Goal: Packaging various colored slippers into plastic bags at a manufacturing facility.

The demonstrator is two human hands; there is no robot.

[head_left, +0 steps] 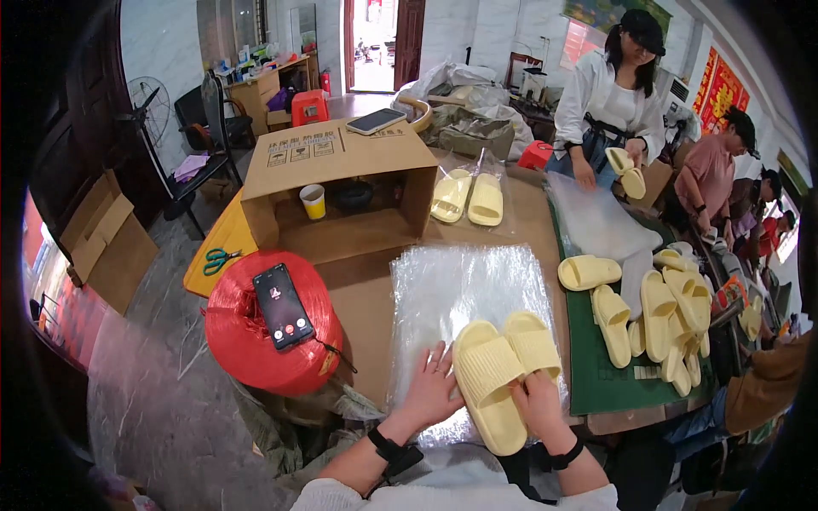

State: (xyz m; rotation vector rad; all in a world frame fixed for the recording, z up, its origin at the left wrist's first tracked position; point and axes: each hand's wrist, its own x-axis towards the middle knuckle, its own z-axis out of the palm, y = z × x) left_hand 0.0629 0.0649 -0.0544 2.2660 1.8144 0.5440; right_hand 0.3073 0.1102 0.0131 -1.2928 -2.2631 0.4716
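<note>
A pair of pale yellow slippers (487, 375) lies tilted over a stack of clear plastic bags (464, 285) in front of me. My right hand (538, 404) grips the pair at the inner side, its fingertips partly hidden in the right slipper's opening. Flat on the bags rests my left hand (432, 390), fingers spread, beside the left slipper and holding nothing. Beyond the stack, another yellow pair (468, 198) sits inside a clear bag.
An open cardboard box (341, 153) holds a paper cup (313, 202). On the left, a phone (284, 307) lies on a red twine roll (230, 341), near green scissors (220, 261). Loose slippers (659, 317) crowd a green mat (601, 392). A co-worker (615, 102) holds slippers opposite.
</note>
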